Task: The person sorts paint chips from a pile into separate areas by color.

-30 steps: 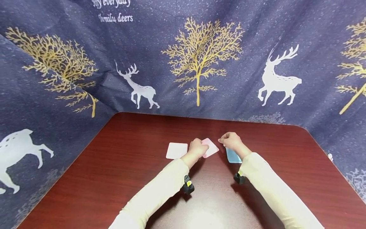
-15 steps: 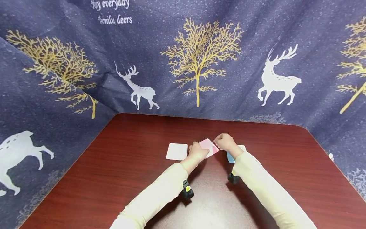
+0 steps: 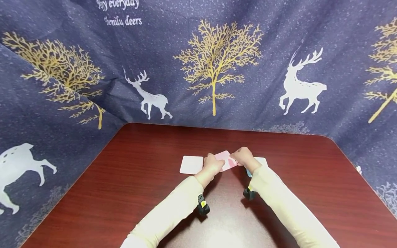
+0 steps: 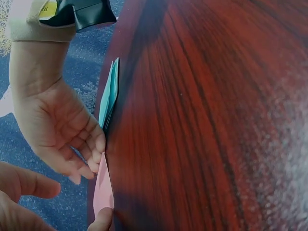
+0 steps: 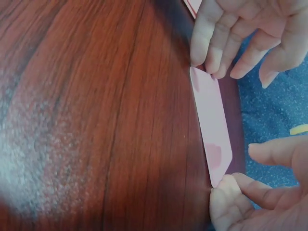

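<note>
A small pink and white card (image 3: 227,160) with rounded corners lies between my hands, seen at a shallow angle in both wrist views. My left hand (image 3: 212,163) pinches its left end, thumb on the upper face. At the opposite corner my right hand (image 3: 244,156) pinches the card (image 5: 211,115) between thumb and fingers. Under my right forearm a blue card (image 3: 249,173) with a whitish part is half covered; the left wrist view shows this teal piece (image 4: 111,89) in thin layers. Just left of my left hand sits a white square card (image 3: 191,164).
The reddish-brown wooden table (image 3: 149,158) reflects light near its front. Behind it hangs a dark blue cloth (image 3: 242,103) with deer and trees. Black wrist cameras (image 3: 203,206) hang beneath both cream sleeves.
My right hand has moved left from above the blue card to the corner of the pink card and taken hold of it. My left hand stays at the pink card's left end.
</note>
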`<state>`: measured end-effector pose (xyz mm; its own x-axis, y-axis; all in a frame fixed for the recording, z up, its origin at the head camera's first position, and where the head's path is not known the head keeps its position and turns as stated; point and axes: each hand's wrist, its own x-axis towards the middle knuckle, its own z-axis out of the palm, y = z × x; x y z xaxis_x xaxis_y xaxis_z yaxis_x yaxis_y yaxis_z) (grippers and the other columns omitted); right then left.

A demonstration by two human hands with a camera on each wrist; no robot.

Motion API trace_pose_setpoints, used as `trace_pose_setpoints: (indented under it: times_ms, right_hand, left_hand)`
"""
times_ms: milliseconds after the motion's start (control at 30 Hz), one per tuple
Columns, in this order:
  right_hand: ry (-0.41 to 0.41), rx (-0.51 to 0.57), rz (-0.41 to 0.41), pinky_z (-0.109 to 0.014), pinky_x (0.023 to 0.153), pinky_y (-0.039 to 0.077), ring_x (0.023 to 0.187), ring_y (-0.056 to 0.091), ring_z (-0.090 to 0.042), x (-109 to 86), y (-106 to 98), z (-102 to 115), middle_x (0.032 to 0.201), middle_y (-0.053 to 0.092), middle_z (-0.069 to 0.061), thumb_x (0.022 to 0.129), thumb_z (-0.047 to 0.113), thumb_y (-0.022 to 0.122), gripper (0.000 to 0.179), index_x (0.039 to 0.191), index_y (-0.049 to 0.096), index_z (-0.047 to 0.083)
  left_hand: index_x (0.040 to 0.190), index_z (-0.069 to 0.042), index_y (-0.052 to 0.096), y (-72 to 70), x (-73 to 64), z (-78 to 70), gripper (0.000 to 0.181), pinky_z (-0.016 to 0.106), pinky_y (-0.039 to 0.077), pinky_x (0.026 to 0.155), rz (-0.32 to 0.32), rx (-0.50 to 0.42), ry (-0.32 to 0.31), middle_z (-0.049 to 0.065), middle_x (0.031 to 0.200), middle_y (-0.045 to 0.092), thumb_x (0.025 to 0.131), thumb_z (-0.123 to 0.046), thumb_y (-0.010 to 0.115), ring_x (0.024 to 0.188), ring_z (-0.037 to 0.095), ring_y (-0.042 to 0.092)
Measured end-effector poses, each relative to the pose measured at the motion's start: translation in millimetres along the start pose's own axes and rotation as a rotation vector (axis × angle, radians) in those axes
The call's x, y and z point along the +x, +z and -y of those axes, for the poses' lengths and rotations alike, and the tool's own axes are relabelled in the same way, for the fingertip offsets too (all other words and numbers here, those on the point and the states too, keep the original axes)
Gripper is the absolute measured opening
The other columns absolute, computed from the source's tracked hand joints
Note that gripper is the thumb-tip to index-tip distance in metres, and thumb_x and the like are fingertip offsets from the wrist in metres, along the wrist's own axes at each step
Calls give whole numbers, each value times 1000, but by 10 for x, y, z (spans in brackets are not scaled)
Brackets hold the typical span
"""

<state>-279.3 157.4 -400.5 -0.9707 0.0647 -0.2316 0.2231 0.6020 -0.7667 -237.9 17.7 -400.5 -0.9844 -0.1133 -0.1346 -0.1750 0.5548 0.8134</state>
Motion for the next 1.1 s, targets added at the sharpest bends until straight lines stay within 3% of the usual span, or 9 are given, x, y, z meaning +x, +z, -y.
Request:
trace_pose_setpoints:
  times_ms: [233,400,667,900,1100]
  right_hand:
    - [-15,9,-34,-16,49,49,52,49,-8,17,-2,-48,70,61,-7,73,-2,62,21,91,69,-11]
    - [-2,28,-3,-15,51,50,54,49,-7,17,-18,-62,80,61,-11,76,-5,61,23,97,68,-12]
    - [23,96,49,-15,53,50,55,50,-5,-15,-58,-79,72,55,-3,80,-6,62,20,99,63,-12]
    - [4,88,43,-17,56,52,57,51,-6,-55,-81,-87,72,56,-4,81,-4,62,19,98,63,-12]
    - [5,111,52,-18,56,52,58,52,-7,-71,-108,-103,67,56,-2,82,-4,61,20,100,63,-13]
  left_hand:
    - [107,9,51,-3,4,9,42,35,51,84,-3,20,13,28,105,56,74,-12,67,93,32,57]
    - [103,9,54,-12,25,23,37,30,52,76,1,12,22,26,100,59,74,-11,66,87,30,58]
    - [102,10,54,-28,43,39,35,28,51,73,18,-12,7,28,102,55,73,-8,64,89,32,55]
    - [90,7,58,-23,49,35,23,21,46,60,22,-26,24,21,85,59,73,-7,62,76,26,57]
    - [97,12,58,-16,65,42,29,19,42,51,47,-102,40,17,82,59,73,-4,60,70,23,53]
